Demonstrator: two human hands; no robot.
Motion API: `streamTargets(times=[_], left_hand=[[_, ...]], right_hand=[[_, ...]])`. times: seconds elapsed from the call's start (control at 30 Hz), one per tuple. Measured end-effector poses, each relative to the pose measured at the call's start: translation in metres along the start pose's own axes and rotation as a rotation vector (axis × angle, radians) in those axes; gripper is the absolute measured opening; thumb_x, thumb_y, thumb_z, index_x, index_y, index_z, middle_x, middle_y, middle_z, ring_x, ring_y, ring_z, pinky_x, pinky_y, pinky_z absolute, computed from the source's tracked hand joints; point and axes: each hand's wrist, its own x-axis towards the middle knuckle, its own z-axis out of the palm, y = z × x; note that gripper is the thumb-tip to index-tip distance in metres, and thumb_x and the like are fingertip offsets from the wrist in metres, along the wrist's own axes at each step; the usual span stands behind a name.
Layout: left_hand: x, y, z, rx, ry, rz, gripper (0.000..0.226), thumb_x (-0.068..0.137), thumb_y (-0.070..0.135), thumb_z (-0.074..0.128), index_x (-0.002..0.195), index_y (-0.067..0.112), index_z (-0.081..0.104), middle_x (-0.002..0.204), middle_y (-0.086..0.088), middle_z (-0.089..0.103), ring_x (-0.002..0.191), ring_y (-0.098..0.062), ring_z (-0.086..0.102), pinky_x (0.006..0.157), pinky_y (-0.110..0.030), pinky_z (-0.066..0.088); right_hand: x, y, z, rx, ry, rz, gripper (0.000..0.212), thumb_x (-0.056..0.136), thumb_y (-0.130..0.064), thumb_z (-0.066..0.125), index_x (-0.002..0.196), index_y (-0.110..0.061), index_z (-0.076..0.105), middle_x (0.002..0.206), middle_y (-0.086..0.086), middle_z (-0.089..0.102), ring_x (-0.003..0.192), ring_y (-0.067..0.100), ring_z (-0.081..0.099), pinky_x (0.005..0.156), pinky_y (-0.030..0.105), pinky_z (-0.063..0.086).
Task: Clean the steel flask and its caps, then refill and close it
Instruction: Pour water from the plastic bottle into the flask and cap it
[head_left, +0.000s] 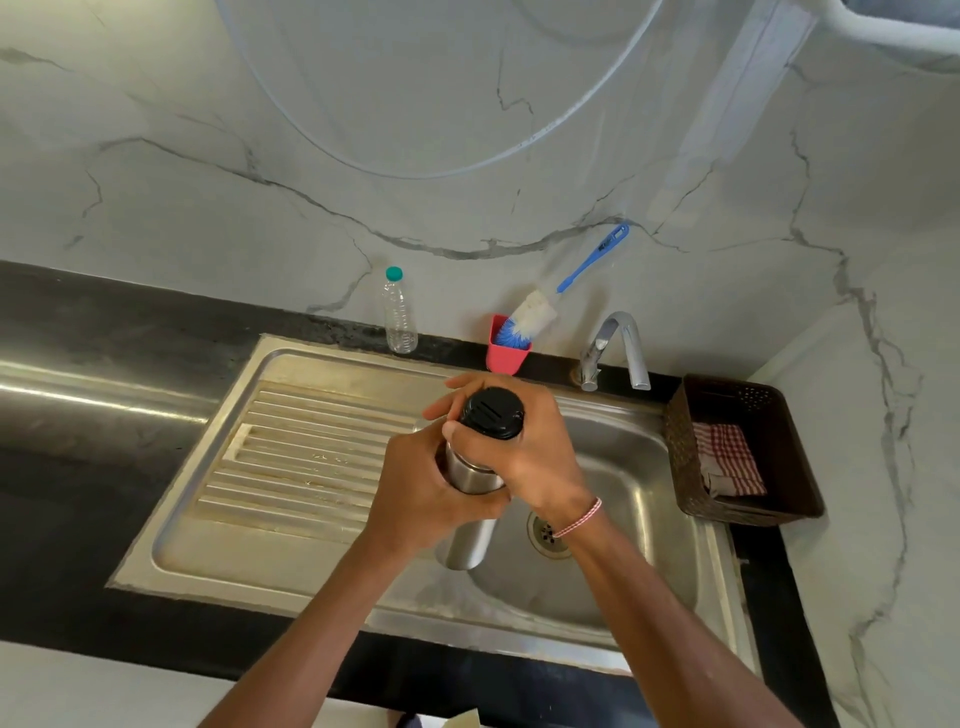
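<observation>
The steel flask (467, 540) stands upright over the left edge of the sink basin (623, 467). My left hand (421, 493) grips its body around the middle. A black cap (492, 413) sits on top of the flask, and my right hand (524, 457) wraps around that cap from the right, thumb on its near side. The flask's upper body is partly hidden by my fingers.
A ribbed draining board (306, 457) lies left of the basin. At the back stand a clear plastic bottle (399, 317), a red cup (506, 351) holding a blue bottle brush (540, 312), and the tap (618, 348). A brown basket (748, 447) with a checked cloth (727, 460) sits right.
</observation>
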Motion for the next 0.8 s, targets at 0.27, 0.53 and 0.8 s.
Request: streamTargets(times=[0.27, 0.53, 0.8], left_hand=[[-0.006, -0.032, 0.009, 0.109, 0.087, -0.069, 0.058, 0.055, 0.014, 0.101, 0.100, 0.032, 0.068, 0.075, 0.026, 0.071, 0.073, 0.005, 0.070, 0.061, -0.010, 0.049], [-0.023, -0.068, -0.018, 0.141, 0.255, -0.211, 0.064, 0.056, 0.022, 0.100, 0.108, 0.038, 0.066, 0.096, 0.024, 0.072, 0.091, 0.008, 0.068, 0.076, -0.004, 0.048], [-0.036, -0.096, -0.051, 0.149, 0.277, -0.307, 0.062, 0.056, 0.022, 0.100, 0.106, 0.034, 0.066, 0.086, 0.037, 0.069, 0.089, 0.013, 0.066, 0.077, -0.001, 0.047]], right_hand=[[0.004, 0.021, 0.013, -0.107, -0.001, 0.096, 0.025, 0.076, -0.030, 0.086, 0.094, -0.019, 0.073, 0.105, -0.009, 0.076, 0.101, 0.014, 0.071, 0.091, 0.046, 0.057], [0.033, 0.104, 0.002, -0.169, 0.206, 0.380, 0.033, 0.094, -0.048, 0.067, 0.109, -0.019, 0.070, 0.101, -0.010, 0.074, 0.095, 0.002, 0.068, 0.089, 0.030, 0.055], [0.062, 0.226, 0.057, -0.822, -0.212, 0.446, 0.046, 0.088, -0.033, 0.074, 0.128, -0.019, 0.054, 0.126, 0.007, 0.057, 0.114, 0.031, 0.058, 0.091, 0.041, 0.052]])
